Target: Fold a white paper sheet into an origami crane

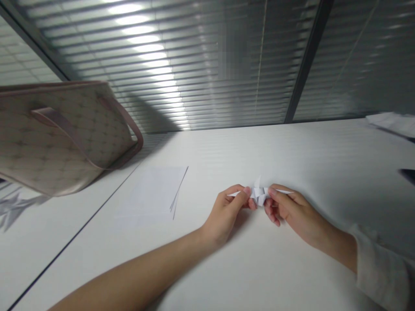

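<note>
A small folded white paper figure (259, 194) with pointed tips at both sides and one on top is held above the white table (246, 263). My left hand (225, 214) pinches its left side between thumb and fingers. My right hand (288, 209) grips its right side the same way, and the two hands nearly meet at the figure. Part of the paper is hidden behind my fingertips. A white sleeve (382, 272) covers my right forearm.
A beige patterned tote bag (55, 138) with pink-brown handles stands at the left, close to the camera. Flat white paper sheets (151, 196) lie left of my hands. White papers (392, 123) and a dark object (407, 175) sit at the right edge. Slatted blinds (194, 65) rise behind the table.
</note>
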Demonstrator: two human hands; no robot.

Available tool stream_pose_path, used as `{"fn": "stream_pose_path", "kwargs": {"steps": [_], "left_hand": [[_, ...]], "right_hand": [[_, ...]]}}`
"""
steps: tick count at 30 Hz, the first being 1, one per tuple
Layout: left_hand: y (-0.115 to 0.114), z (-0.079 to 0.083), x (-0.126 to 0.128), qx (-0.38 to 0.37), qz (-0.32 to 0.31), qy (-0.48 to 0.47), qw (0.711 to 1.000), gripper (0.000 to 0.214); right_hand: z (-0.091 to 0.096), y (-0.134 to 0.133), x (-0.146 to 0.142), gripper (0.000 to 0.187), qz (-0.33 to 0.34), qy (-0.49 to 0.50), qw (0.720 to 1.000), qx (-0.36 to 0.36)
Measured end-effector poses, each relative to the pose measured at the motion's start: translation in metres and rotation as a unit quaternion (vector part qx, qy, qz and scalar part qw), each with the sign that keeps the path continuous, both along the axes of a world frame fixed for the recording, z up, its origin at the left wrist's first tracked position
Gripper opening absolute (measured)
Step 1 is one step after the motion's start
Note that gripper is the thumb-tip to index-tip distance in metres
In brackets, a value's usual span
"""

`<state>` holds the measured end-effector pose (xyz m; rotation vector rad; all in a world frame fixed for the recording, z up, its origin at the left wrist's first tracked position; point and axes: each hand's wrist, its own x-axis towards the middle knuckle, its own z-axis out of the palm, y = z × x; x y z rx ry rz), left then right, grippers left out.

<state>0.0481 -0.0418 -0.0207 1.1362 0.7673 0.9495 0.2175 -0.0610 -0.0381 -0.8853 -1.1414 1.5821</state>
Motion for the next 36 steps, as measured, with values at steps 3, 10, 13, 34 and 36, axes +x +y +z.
{"fn": "stream_pose_path", "kwargs": {"steps": [3, 10, 13, 34, 36], "left_hand": [[0.0004, 0.0007, 0.0004, -0.008, -0.004, -0.014, 1.0, 0.031], [-0.0003, 0.002, 0.0017, -0.015, -0.007, -0.036, 0.999, 0.032], [-0.0008, 0.0019, 0.0019, -0.014, -0.004, -0.04, 0.999, 0.032], [0.0033, 0.0038, 0.0011, -0.032, -0.048, -0.063, 0.996, 0.029], [0.0032, 0.0047, 0.0014, -0.037, -0.049, -0.062, 0.996, 0.028]], "right_hand": [[-0.0007, 0.0, -0.0008, 0.03, 0.004, 0.028, 1.0, -0.01], [-0.0023, 0.0004, -0.0015, 0.029, 0.008, 0.046, 0.999, -0.007], [-0.0026, 0.0005, -0.0017, 0.031, 0.005, 0.043, 0.999, -0.007], [-0.003, 0.004, 0.0011, 0.028, 0.017, 0.006, 0.999, 0.032], [-0.0046, 0.0046, 0.0022, 0.028, 0.01, -0.013, 0.999, 0.039]]}}
